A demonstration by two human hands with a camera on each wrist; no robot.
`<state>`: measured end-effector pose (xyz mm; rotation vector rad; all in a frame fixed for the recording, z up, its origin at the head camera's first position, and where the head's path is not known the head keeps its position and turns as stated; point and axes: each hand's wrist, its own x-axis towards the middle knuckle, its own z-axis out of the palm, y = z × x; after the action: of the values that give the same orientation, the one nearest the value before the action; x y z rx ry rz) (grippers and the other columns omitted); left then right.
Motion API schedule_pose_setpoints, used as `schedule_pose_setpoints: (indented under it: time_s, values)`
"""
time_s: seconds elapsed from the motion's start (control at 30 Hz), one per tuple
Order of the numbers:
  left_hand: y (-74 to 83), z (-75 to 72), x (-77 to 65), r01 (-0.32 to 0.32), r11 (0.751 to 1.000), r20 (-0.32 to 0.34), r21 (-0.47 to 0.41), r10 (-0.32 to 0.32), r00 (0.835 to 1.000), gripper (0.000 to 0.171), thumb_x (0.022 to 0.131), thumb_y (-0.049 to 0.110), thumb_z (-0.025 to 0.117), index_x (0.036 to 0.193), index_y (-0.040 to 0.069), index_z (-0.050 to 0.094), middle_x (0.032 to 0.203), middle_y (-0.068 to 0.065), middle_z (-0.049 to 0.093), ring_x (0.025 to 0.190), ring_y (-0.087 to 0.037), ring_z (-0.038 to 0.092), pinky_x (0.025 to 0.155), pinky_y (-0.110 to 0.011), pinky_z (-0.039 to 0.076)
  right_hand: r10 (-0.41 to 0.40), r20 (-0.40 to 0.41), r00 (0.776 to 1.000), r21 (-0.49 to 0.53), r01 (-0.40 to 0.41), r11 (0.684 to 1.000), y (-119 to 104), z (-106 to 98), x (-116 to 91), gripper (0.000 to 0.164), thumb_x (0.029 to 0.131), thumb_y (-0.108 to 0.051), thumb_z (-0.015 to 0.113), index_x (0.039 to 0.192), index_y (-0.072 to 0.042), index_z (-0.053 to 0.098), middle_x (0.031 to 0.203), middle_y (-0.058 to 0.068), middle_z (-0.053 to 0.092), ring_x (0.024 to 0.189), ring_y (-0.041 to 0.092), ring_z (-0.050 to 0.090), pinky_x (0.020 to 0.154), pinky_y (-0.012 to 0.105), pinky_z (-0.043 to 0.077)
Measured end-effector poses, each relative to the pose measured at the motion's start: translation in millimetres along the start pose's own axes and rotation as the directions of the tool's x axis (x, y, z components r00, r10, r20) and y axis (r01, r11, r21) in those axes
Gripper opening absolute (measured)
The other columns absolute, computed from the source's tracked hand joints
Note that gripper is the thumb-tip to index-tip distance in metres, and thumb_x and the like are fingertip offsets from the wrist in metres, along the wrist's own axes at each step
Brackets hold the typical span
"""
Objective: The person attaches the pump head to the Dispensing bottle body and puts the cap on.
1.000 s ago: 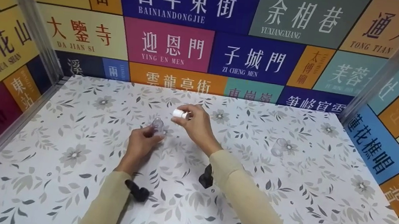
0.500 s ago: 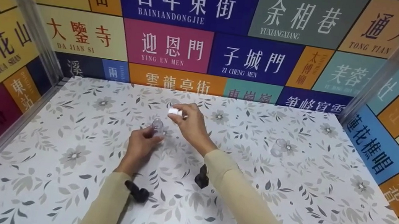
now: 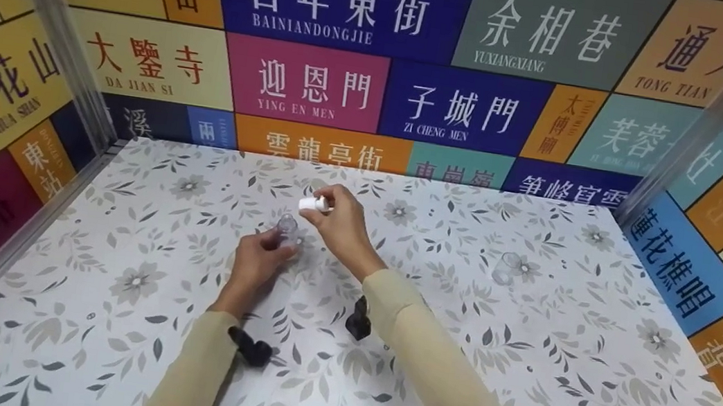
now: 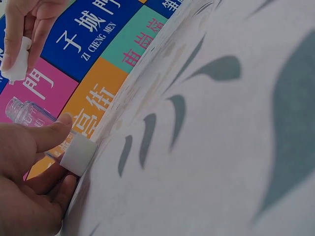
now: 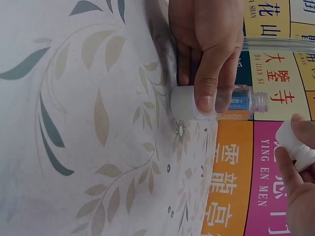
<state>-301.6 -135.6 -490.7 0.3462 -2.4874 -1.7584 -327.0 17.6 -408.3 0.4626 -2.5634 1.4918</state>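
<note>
Shifted left since the earlier frames: the right hand (image 3: 346, 222) with its white top (image 3: 311, 204). At left, the left hand (image 3: 256, 260) grips a clear bottle (image 4: 39, 113), upright on the floral tabletop (image 3: 127, 340). Slightly right and farther — hands apart — the right hand pinches the white top, off the bottle's neck. Well right lies a transparent piece (image 3: 505, 269).

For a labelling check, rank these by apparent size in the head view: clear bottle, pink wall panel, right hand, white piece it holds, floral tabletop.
1. Floral tabletop
2. Pink wall panel
3. Right hand
4. Clear bottle and white piece: too alike to rank; the left hand partly covers the bottle.
</note>
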Motion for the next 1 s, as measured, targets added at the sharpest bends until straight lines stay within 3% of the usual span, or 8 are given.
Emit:
schedule_pose_setpoints:
  time_s: [0.2, 0.43, 0.57, 0.67, 0.8, 0.9, 1.0]
  values:
    - [-1.3, -0.5, -0.7, -0.023, 1.000, 0.006, 0.000, 0.023, 1.000, 0.050, 0.086, 0.016, 0.076, 0.134, 0.006, 0.062, 0.140, -0.017, 0.061, 0.133, -0.029, 0.057, 0.112, -0.042, 0.045, -0.050, 0.008, 0.999, 0.031, 0.049, 0.998, 1.9, 5.4, 0.9, 0.034, 0.087, -0.011, 0.077, 0.116, -0.001, 0.065, 0.116, 0.015, 0.064, 0.109, 0.026, 0.065, 0.090, 0.026, 0.057]
    - [-2.3, -2.1, -0.8, -0.064, 0.998, 0.004, -0.016, 0.064, 0.998, 0.050, 0.086, 0.016, 0.076, 0.132, 0.004, 0.063, 0.139, -0.020, 0.061, 0.132, -0.032, 0.056, 0.113, -0.044, 0.044, -0.137, 0.037, 0.990, 0.040, 0.136, 0.990, 0.5, 11.9, 1.6, 0.048, 0.090, -0.009, 0.072, 0.137, -0.008, 0.061, 0.131, 0.015, 0.062, 0.118, 0.025, 0.063, 0.094, 0.024, 0.056]
    - [-2.9, -2.6, -1.2, -0.053, 0.998, 0.004, -0.022, 0.053, 0.999, 0.053, 0.086, 0.017, 0.076, 0.134, 0.003, 0.061, 0.140, -0.020, 0.059, 0.134, -0.032, 0.055, 0.114, -0.043, 0.043, -0.116, 0.039, 0.993, 0.043, 0.114, 0.993, -0.5, 15.7, 0.0, 0.054, 0.091, -0.008, 0.071, 0.142, -0.005, 0.053, 0.132, 0.016, 0.063, 0.117, 0.025, 0.065, 0.095, 0.026, 0.056]
    - [-4.0, -2.2, -1.4, -0.062, 0.998, -0.010, -0.026, 0.062, 0.998, 0.051, 0.085, 0.016, 0.077, 0.133, 0.003, 0.062, 0.138, -0.019, 0.061, 0.132, -0.030, 0.057, 0.112, -0.041, 0.044, -0.095, 0.031, 0.995, 0.051, 0.093, 0.994, -1.2, 18.4, -0.9, 0.050, 0.090, -0.007, 0.072, 0.136, -0.003, 0.054, 0.127, 0.016, 0.066, 0.113, 0.026, 0.067, 0.094, 0.029, 0.056]
    - [-5.0, -1.3, -1.9, -0.120, 0.993, -0.051, 0.000, 0.120, 0.991, 0.040, 0.083, 0.015, 0.079, 0.121, 0.003, 0.071, 0.119, -0.019, 0.072, 0.109, -0.029, 0.067, 0.095, -0.035, 0.053, -0.121, 0.027, 0.992, 0.078, 0.119, 0.990, -1.6, 21.2, -0.2, 0.042, 0.089, -0.006, 0.073, 0.128, 0.000, 0.058, 0.123, 0.016, 0.067, 0.112, 0.027, 0.067, 0.094, 0.033, 0.057]
    - [-4.8, -0.5, -2.1, -0.151, 0.988, -0.073, 0.027, 0.153, 0.986, 0.035, 0.082, 0.016, 0.080, 0.115, 0.003, 0.074, 0.108, -0.019, 0.075, 0.094, -0.027, 0.065, 0.081, -0.031, 0.051, -0.149, 0.033, 0.988, 0.087, 0.146, 0.985, -1.8, 22.4, 0.3, 0.042, 0.089, -0.005, 0.073, 0.129, 0.001, 0.061, 0.121, 0.017, 0.067, 0.112, 0.028, 0.066, 0.094, 0.033, 0.057]
    - [-3.9, 0.1, -2.5, -0.153, 0.988, -0.069, 0.032, 0.155, 0.986, 0.037, 0.082, 0.017, 0.080, 0.117, 0.004, 0.073, 0.112, -0.018, 0.075, 0.095, -0.023, 0.065, 0.080, -0.027, 0.050, -0.165, 0.037, 0.986, 0.067, 0.162, 0.985, -2.1, 23.4, 0.4, 0.042, 0.089, -0.005, 0.073, 0.129, 0.001, 0.062, 0.121, 0.016, 0.066, 0.112, 0.027, 0.066, 0.095, 0.030, 0.056]
